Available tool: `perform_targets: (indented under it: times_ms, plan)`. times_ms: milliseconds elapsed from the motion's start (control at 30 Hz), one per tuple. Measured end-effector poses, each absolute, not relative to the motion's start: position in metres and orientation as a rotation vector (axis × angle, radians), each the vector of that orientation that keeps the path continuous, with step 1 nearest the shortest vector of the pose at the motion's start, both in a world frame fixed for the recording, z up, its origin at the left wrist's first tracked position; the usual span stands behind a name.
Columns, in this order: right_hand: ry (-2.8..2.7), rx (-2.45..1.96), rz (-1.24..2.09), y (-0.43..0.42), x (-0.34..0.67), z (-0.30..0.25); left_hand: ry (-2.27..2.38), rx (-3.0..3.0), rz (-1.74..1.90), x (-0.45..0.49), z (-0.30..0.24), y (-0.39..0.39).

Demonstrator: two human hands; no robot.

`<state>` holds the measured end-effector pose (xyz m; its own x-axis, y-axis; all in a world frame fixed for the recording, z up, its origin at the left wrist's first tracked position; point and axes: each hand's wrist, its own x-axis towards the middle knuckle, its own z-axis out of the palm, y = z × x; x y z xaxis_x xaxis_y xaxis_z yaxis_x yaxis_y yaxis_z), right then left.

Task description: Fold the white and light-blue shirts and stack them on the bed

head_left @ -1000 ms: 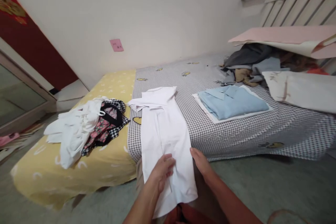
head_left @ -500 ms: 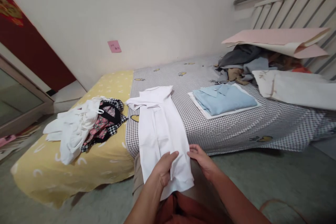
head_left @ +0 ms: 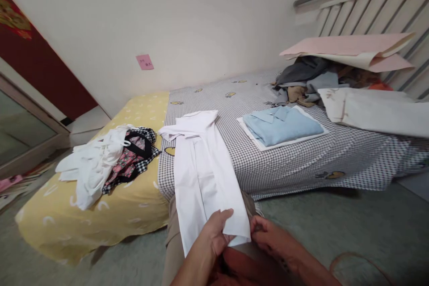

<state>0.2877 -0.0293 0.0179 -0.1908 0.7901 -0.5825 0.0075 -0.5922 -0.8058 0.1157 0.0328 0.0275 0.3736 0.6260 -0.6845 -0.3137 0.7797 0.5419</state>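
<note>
A long white shirt point(head_left: 201, 165), folded into a narrow strip, lies from the checked bed sheet point(head_left: 295, 161) down over the bed's edge onto my lap. My left hand point(head_left: 214, 237) pinches its bottom hem, thumb on top. My right hand point(head_left: 271, 239) grips the hem's right corner with curled fingers. The shirt's collar end rests flat on the bed.
A folded light blue shirt point(head_left: 281, 125) lies on a white board on the bed. A heap of white and patterned clothes point(head_left: 107, 161) sits on the yellow sheet point(head_left: 67, 228) at left. Crumpled clothes point(head_left: 304, 80), pink boards point(head_left: 348, 49) and a pillow point(head_left: 375, 111) are at the headboard.
Both hands slid down the shirt from its lower middle to the bottom hem and closed on it. The view shifted slightly to the right.
</note>
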Motion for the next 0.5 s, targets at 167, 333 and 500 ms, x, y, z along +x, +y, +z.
perform_targets:
  times_ms: [167, 333, 500]
  plan:
    - [-0.797, -1.566, 1.578, -0.037, 0.303, 0.002, 1.046, 0.27, 0.674, 0.127, 0.014, 0.019]
    - [-0.618, -1.499, 1.451, -0.011, 0.296, -0.008, 0.965, 0.213, 0.662, 0.138, -0.004, 0.01]
    - [-0.754, -1.387, 1.523, 0.022, 0.275, -0.017, 0.968, 0.349, 0.467, 0.14, -0.011, 0.006]
